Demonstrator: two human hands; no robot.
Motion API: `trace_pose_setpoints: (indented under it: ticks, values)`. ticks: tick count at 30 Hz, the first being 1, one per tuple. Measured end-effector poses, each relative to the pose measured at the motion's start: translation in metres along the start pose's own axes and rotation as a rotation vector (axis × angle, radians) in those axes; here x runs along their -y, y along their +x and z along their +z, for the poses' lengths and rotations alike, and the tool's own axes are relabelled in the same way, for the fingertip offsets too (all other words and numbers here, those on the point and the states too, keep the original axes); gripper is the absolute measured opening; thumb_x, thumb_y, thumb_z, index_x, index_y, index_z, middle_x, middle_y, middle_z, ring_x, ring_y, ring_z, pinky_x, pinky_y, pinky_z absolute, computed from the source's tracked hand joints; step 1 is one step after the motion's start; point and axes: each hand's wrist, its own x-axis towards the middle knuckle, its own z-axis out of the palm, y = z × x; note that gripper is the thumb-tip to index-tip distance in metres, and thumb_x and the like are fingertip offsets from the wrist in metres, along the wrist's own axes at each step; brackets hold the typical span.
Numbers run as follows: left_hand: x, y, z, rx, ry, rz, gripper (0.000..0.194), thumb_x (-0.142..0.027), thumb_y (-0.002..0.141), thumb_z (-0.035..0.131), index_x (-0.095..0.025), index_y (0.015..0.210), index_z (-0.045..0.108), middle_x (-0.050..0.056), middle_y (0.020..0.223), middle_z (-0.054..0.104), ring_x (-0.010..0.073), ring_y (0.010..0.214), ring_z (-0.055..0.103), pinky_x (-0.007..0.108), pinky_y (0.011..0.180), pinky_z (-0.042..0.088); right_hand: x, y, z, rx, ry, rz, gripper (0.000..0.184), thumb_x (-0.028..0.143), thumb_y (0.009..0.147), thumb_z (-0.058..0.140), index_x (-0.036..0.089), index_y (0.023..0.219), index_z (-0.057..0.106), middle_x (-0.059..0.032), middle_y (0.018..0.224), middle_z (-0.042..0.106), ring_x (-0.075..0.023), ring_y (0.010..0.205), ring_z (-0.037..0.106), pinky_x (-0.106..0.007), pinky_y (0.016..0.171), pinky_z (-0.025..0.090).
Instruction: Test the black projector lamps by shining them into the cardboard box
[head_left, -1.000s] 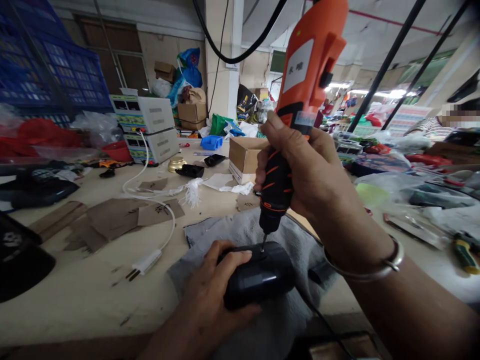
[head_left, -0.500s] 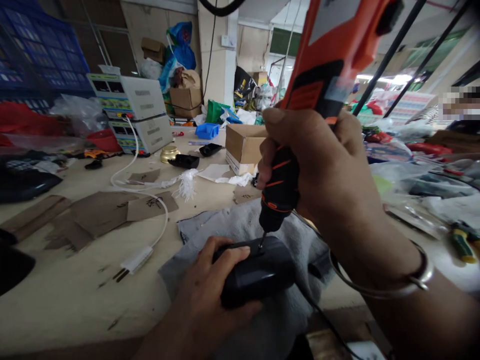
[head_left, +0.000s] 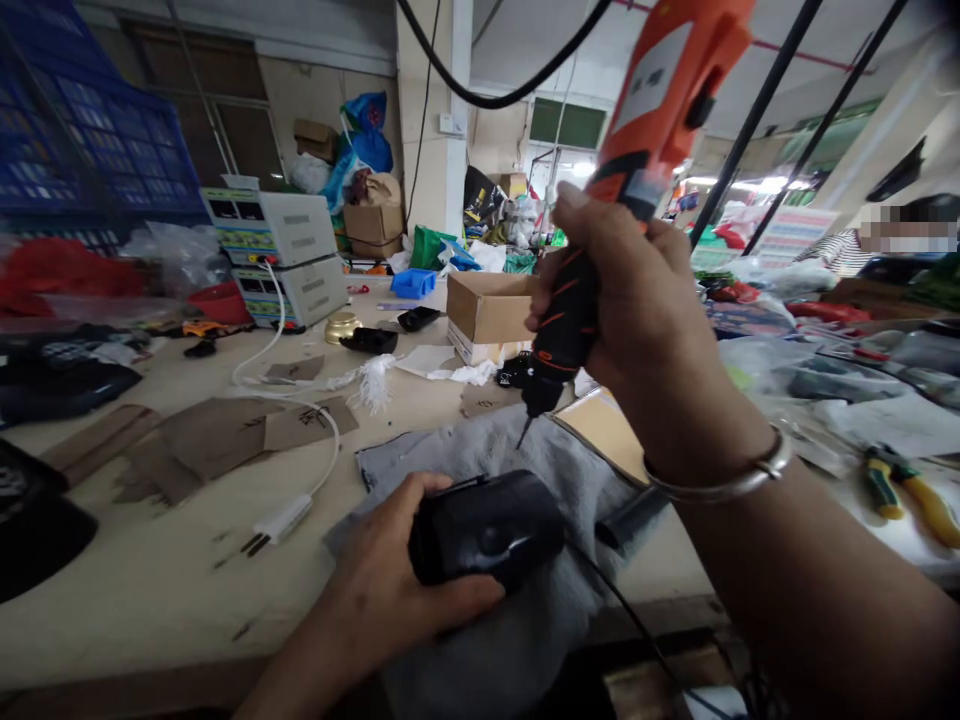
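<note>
while i stand by the cluttered desk (head_left: 172,590), the head view shows me two bare hands at work near its front edge. the left hand (head_left: 390,580) has its grip closed around a black plastic housing (head_left: 487,530), thumb along the near side and fingers over the far one. the housing lies on a rumpled grey cloth (head_left: 442,450), and a thin black cord (head_left: 637,620) runs from its right end down over the edge.

the right hand (head_left: 634,285), a silver bangle (head_left: 724,488) at its wrist, has its grip clenched around the black handle of an orange electric screwdriver (head_left: 660,80). the tool leans, its slim bit (head_left: 523,432) pointing down, the tip just clear of the housing.

right of the housing, a short dark piece (head_left: 634,515) rests on the cloth, near a tan board (head_left: 604,430). a white two-pin plug (head_left: 285,520) lies to the left, beside flattened cardboard (head_left: 217,440). farther back i see an open cardboard box (head_left: 487,310), a small blue bin (head_left: 414,284) and two stacked power supply units (head_left: 300,235). pliers (head_left: 885,485) with green and yellow handles lie at far right.
</note>
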Motion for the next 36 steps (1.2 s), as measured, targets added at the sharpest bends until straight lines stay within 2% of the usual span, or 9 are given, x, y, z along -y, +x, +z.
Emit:
trace_pose_setpoints:
  ticks: [4,6,8,12,17,20,22,26,36]
  values:
    - [0.008,-0.008,0.011,-0.133,0.159,0.157,0.064,-0.054,0.069,0.065,-0.022,0.122,0.048,0.014,0.134,0.046,0.0381,0.125,0.041,0.056,0.098,0.039,0.019,-0.016,-0.023,-0.039,-0.126,-0.009,0.022,0.034,0.08,0.064,0.02,0.069,0.053,0.005,0.052,0.053,-0.0112,0.037,0.052,-0.022,0.032,0.044]
    - [0.01,-0.011,0.017,-0.081,0.223,0.301,0.069,-0.046,0.068,0.07,-0.027,0.129,0.044,0.013,0.144,0.034,0.0385,0.13,0.033,0.057,0.1,0.036,0.028,-0.027,-0.03,-0.052,-0.166,0.007,0.021,0.034,0.08,0.064,0.02,0.069,0.054,0.0035,0.054,0.054,-0.0112,0.039,0.052,-0.023,0.034,0.044]
    - [0.006,-0.011,0.018,-0.038,0.251,0.366,0.063,-0.032,0.07,0.068,-0.03,0.129,0.043,0.01,0.143,0.037,0.0356,0.128,0.038,0.056,0.1,0.037,0.034,-0.034,-0.035,-0.071,-0.165,0.038,0.021,0.033,0.081,0.064,0.02,0.067,0.054,0.0026,0.055,0.055,-0.0102,0.04,0.052,-0.022,0.036,0.044]
    - [-0.011,-0.005,0.003,-0.126,0.114,0.243,0.043,-0.026,0.072,0.062,-0.025,0.114,0.053,0.009,0.119,0.059,0.029,0.109,0.057,0.046,0.092,0.047,0.044,-0.039,-0.034,-0.084,-0.115,0.089,0.016,0.029,0.081,0.063,0.02,0.07,0.058,0.0028,0.054,0.054,-0.0103,0.04,0.053,-0.022,0.036,0.043]
    - [-0.015,0.003,-0.008,-0.009,-0.025,0.159,0.028,-0.034,0.088,0.049,-0.032,0.115,0.056,-0.001,0.112,0.065,0.0212,0.105,0.06,0.037,0.09,0.048,0.055,-0.046,-0.02,-0.037,-0.039,0.01,0.021,0.035,0.083,0.061,0.019,0.069,0.058,0.0023,0.053,0.053,-0.0119,0.042,0.052,-0.022,0.036,0.042]
    - [-0.008,0.005,0.004,-0.134,-0.042,0.237,0.026,-0.028,0.092,0.04,-0.026,0.105,0.063,0.002,0.112,0.065,0.0201,0.107,0.058,0.037,0.094,0.045,0.049,-0.046,-0.01,0.02,0.011,0.004,0.028,0.038,0.08,0.065,0.02,0.063,0.052,0.0037,0.052,0.051,-0.0107,0.043,0.051,-0.021,0.037,0.043]
    - [-0.004,0.005,0.011,-0.174,-0.042,0.299,0.022,-0.032,0.088,0.05,-0.024,0.104,0.063,0.006,0.118,0.06,0.0227,0.111,0.056,0.039,0.094,0.045,0.04,-0.043,-0.005,0.071,0.04,0.017,0.029,0.041,0.079,0.066,0.021,0.064,0.051,0.0043,0.053,0.051,-0.0103,0.041,0.051,-0.022,0.038,0.045]
    - [-0.002,0.006,0.017,-0.113,-0.02,0.321,0.061,-0.045,0.057,0.081,-0.023,0.11,0.058,0.009,0.113,0.056,0.0272,0.104,0.057,0.043,0.088,0.048,0.018,-0.035,0.005,0.071,0.068,0.037,0.031,0.043,0.079,0.066,0.02,0.066,0.05,0.0047,0.054,0.05,-0.0099,0.041,0.051,-0.021,0.038,0.045]
    - [-0.004,0.009,0.011,-0.049,-0.077,0.315,0.047,-0.036,0.065,0.075,-0.024,0.107,0.057,0.007,0.107,0.053,0.0242,0.099,0.057,0.041,0.083,0.05,0.003,-0.027,0.013,0.1,0.095,0.049,0.028,0.039,0.077,0.067,0.019,0.066,0.051,0.0058,0.053,0.051,-0.0098,0.04,0.053,-0.021,0.037,0.046]
